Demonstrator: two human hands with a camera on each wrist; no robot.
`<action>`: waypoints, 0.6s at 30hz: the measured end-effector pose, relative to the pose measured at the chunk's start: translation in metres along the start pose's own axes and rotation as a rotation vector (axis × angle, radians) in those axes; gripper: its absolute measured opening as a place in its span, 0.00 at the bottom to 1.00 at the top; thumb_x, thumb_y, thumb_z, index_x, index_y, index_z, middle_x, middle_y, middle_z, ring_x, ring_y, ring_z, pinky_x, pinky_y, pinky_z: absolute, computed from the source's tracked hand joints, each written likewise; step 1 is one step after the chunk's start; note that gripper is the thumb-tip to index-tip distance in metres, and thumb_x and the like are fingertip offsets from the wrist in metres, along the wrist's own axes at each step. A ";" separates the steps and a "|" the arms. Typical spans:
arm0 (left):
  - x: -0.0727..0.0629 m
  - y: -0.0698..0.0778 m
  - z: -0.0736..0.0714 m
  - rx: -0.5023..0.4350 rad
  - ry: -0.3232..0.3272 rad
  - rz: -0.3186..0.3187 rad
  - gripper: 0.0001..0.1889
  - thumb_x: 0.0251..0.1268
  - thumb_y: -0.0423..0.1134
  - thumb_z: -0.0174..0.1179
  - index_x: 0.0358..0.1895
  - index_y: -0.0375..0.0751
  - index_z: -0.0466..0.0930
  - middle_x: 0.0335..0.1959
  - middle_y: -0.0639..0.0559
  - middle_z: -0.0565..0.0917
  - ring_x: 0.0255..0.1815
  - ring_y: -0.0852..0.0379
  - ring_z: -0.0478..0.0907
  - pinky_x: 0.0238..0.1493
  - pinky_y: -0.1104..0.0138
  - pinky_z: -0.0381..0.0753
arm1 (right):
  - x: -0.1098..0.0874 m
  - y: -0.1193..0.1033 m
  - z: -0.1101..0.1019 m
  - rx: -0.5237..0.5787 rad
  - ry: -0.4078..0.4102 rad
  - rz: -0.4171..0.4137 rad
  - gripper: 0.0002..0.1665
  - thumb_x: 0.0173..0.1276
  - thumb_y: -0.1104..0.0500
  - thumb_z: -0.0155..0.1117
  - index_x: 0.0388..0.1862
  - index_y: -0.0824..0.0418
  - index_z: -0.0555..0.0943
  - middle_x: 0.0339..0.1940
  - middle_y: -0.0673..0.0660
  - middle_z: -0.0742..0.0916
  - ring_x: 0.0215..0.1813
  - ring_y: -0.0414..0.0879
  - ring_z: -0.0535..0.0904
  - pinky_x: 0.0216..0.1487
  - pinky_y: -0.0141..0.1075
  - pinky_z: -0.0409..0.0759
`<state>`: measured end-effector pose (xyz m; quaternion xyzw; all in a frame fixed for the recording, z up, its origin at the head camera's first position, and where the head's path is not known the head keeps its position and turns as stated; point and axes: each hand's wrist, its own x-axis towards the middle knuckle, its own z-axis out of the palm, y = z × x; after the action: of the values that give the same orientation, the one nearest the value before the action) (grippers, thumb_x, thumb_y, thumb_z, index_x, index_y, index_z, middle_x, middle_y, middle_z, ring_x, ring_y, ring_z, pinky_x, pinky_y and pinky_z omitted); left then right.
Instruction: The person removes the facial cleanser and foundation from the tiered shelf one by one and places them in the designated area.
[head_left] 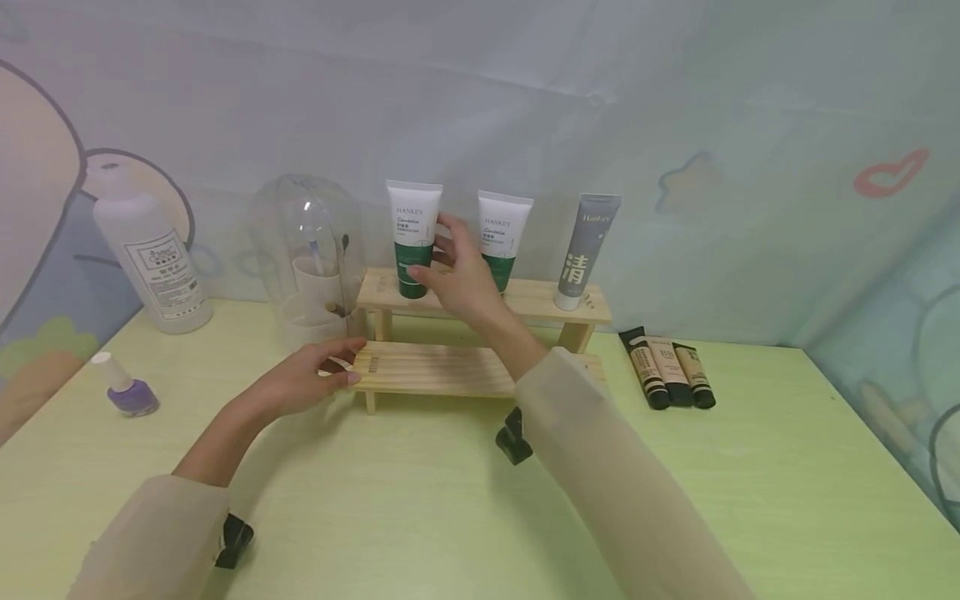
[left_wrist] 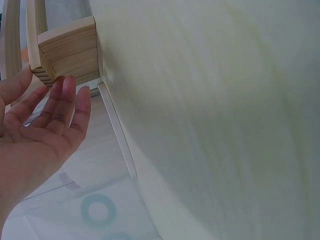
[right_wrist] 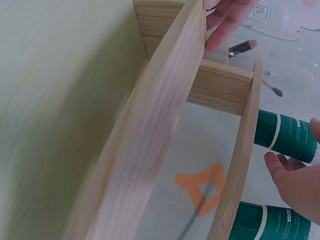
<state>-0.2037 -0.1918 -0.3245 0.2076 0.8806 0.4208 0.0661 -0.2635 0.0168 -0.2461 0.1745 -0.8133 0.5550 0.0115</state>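
A two-step wooden display stand stands on the table. My right hand grips a white and green squeeze tube at the left of the upper step, thumb on its front and fingers around its right side. Its green cap meets the step in the right wrist view. Just right of that hand is a matching tube, partly covered by it. A grey tube stands at the step's right end. My left hand holds the lower step's left end, thumb at the front corner and fingertips at the back.
Behind the left hand is a clear domed brush holder. Farther left stand a large white bottle and a purple nail polish bottle. Several small tubes lie right of the stand. A printed cloth hangs behind the table.
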 end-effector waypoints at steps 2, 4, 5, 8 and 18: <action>0.000 0.000 0.000 0.002 0.000 0.002 0.26 0.65 0.30 0.52 0.63 0.20 0.58 0.52 0.29 0.70 0.51 0.37 0.70 0.49 0.53 0.71 | 0.001 0.000 0.001 -0.008 -0.001 0.001 0.42 0.62 0.62 0.63 0.70 0.49 0.53 0.65 0.55 0.71 0.63 0.46 0.68 0.58 0.39 0.67; -0.001 0.000 0.000 0.003 0.000 0.005 0.26 0.65 0.30 0.52 0.63 0.20 0.58 0.51 0.28 0.70 0.51 0.36 0.70 0.50 0.53 0.71 | 0.002 0.000 0.002 -0.008 0.005 0.005 0.41 0.62 0.62 0.63 0.69 0.49 0.53 0.64 0.56 0.72 0.62 0.45 0.69 0.58 0.38 0.68; -0.001 0.000 0.000 0.003 0.001 0.006 0.26 0.65 0.30 0.52 0.63 0.20 0.58 0.51 0.28 0.70 0.51 0.36 0.70 0.50 0.52 0.71 | 0.002 0.000 0.002 0.001 0.008 0.007 0.41 0.62 0.62 0.62 0.69 0.49 0.54 0.63 0.56 0.73 0.61 0.46 0.70 0.57 0.38 0.69; 0.000 0.000 0.000 0.002 0.001 0.004 0.26 0.65 0.29 0.52 0.63 0.20 0.58 0.51 0.29 0.71 0.51 0.37 0.71 0.49 0.53 0.71 | 0.003 -0.002 0.003 0.024 0.021 0.012 0.40 0.62 0.64 0.62 0.68 0.50 0.55 0.59 0.58 0.76 0.56 0.46 0.73 0.53 0.38 0.72; -0.001 0.001 0.000 0.001 -0.002 -0.001 0.26 0.65 0.30 0.52 0.63 0.20 0.58 0.52 0.29 0.70 0.52 0.37 0.70 0.50 0.53 0.71 | 0.004 -0.003 0.004 -0.008 0.057 0.004 0.36 0.62 0.63 0.62 0.66 0.52 0.59 0.51 0.57 0.77 0.51 0.46 0.74 0.51 0.38 0.72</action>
<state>-0.2025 -0.1916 -0.3232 0.2076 0.8807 0.4204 0.0669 -0.2655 0.0112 -0.2441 0.1569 -0.8152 0.5565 0.0341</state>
